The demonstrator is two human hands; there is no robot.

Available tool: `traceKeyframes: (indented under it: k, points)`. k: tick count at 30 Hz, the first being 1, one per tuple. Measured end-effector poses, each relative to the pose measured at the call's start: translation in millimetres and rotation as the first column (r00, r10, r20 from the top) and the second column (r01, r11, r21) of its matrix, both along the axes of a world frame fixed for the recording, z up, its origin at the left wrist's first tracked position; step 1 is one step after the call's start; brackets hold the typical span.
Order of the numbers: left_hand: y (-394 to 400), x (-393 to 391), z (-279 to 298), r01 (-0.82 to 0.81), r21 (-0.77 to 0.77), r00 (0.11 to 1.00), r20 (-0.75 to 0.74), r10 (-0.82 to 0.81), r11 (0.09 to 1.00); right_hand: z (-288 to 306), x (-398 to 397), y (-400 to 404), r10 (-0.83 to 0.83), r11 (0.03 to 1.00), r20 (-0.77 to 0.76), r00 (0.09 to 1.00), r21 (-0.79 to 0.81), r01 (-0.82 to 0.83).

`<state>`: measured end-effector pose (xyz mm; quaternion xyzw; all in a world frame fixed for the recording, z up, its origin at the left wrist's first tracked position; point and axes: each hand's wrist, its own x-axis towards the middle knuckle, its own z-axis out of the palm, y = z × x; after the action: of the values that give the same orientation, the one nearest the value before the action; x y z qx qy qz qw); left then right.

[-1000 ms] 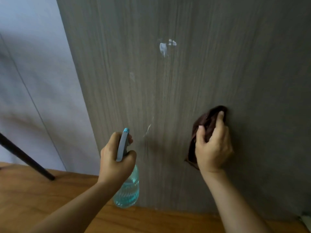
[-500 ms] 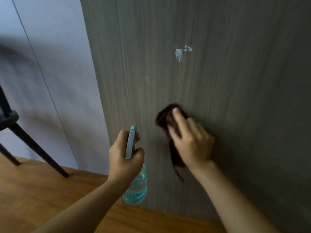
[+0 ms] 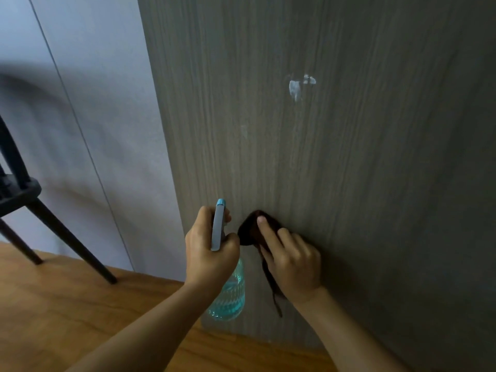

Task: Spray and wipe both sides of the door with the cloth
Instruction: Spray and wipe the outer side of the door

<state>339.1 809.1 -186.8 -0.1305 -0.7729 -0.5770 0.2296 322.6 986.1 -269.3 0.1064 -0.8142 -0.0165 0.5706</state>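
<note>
- Door (image 3: 349, 183), grey-brown with a fine upright grain, fills the middle and right of the view and stands on edge down to the floor (image 3: 53, 312).
- Right hand (image 3: 294, 264) lies low on the door, its fingers (image 3: 264, 226) spread flat and pressing a dark brown cloth (image 3: 248, 232) against the panel; the forefinger points up and left across the cloth.
- Cloth is bunched under that hand, with a thin tail hanging down past the wrist, touching or close against the door.
- Left hand (image 3: 210, 251) is just left of the cloth, near the door's left edge, fingers curled tight round the neck of a spray bottle (image 3: 228, 291).
- Bottle hangs upright below the fist: grey head with a blue tip above, clear body with blue liquid below, just in front of the door's lower part.
- White smears (image 3: 296, 88) mark the door well above both hands; a fainter pale spot (image 3: 243, 130) lies between them and the hands.
- Left of the door, a pale wall (image 3: 88, 116) with a thin seam.
- Further left of the door, dark chair legs (image 3: 67, 237) stand on the wooden floor.
</note>
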Motion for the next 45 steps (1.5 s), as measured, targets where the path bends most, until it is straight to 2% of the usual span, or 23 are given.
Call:
traceKeyframes:
  k: [2, 5, 8, 12, 16, 19, 28, 33, 35, 37, 42, 45]
  points:
    - [1, -1, 0, 0.008, 0.009, 1.000, 0.024, -0.009, 1.000, 29, 3, 9, -0.027, 0.999, -0.066, 0.997, -0.025, 0.025]
    - [3, -3, 4, 0.005, 0.011, 0.999, 0.039, -0.005, 1.000, 88, 5, 20, -0.112, 0.982, -0.194, 0.975, -0.171, 0.079]
    - [6, -5, 10, -0.005, 0.042, 0.999, 0.040, 0.003, 0.999, 120, 2, 24, -0.160, 0.962, -0.232, 0.959, -0.254, 0.099]
    - [8, -6, 13, -0.013, 0.054, 1.000, 0.026, 0.012, 0.998, 83, -3, 12, -0.115, 0.980, -0.220, 0.969, -0.182, 0.075]
    - [13, -1, 6, -0.004, 0.015, 0.999, 0.039, 0.003, 1.000, 8, 2, 12, 0.019, 0.999, -0.066, 0.998, -0.038, -0.022]
    - [15, 2, 2, 0.004, 0.023, 0.998, 0.063, -0.006, 1.000, -10, 10, 21, 0.026, 1.000, -0.005, 1.000, -0.010, -0.026]
    - [21, 3, 30, 0.077, 0.025, 0.996, 0.034, -0.077, 0.997, 100, 16, 49, -0.140, 0.976, -0.218, 0.966, -0.193, 0.097]
    - [35, 6, 63, 0.156, 0.055, 0.988, -0.026, -0.155, 0.986, 94, 11, 56, -0.047, 0.996, -0.195, 0.980, 0.066, 0.061]
    - [42, 10, 79, 0.184, 0.065, 0.982, -0.049, -0.181, 0.981, 97, 12, 62, -0.015, 0.995, -0.152, 0.988, 0.093, 0.029]
    - [47, 14, 93, 0.207, 0.087, 0.977, -0.072, -0.201, 0.975, 110, 16, 71, -0.028, 0.998, -0.154, 0.988, 0.049, 0.036]
    - [56, 23, 121, 0.296, 0.137, 0.953, -0.105, -0.283, 0.945, 178, 28, 95, -0.128, 0.980, -0.199, 0.971, -0.174, 0.094]
    - [61, 25, 133, 0.330, 0.144, 0.941, -0.125, -0.313, 0.933, 221, 28, 98, -0.130, 0.972, -0.191, 0.973, -0.220, 0.087]
